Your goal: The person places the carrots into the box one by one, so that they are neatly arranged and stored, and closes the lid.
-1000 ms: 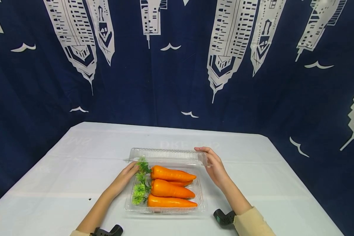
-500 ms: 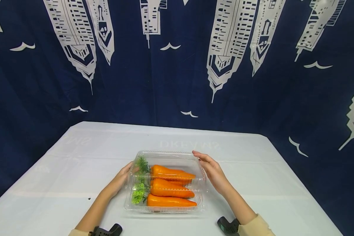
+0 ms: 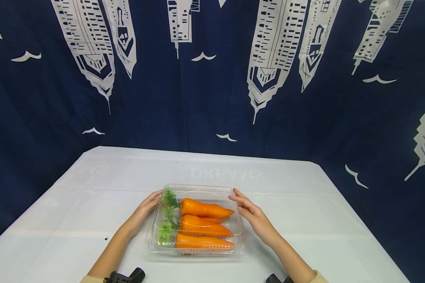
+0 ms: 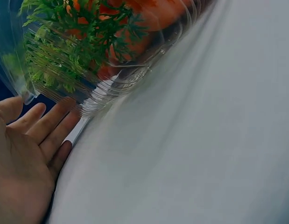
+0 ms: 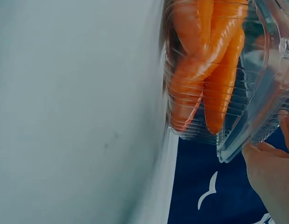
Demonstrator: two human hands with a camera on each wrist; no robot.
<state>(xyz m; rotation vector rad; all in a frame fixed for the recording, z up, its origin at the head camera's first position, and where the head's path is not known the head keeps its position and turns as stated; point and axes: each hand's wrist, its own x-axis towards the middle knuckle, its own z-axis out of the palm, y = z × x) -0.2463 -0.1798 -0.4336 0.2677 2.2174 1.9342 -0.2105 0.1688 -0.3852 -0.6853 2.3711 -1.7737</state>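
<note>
A clear plastic clamshell box lies on the white table, holding several orange carrots with leafy green tops toward the left. Its lid is down over the carrots; whether it is latched cannot be seen. Beside the box's far left corner is my left hand, its extended fingers touching the ribbed side in the left wrist view. My right hand rests extended fingers on the lid's right edge. In the right wrist view the thumb lies close by the rim.
The white-covered table stretches around the box on every side. Behind it hangs a dark blue cloth printed with white buildings and birds. A small dark speck lies left of the left forearm.
The lid has swung from raised at the back down over the carrots. My right hand has come down and nearer along with it; the left hand has shifted slightly left, off the greens.
</note>
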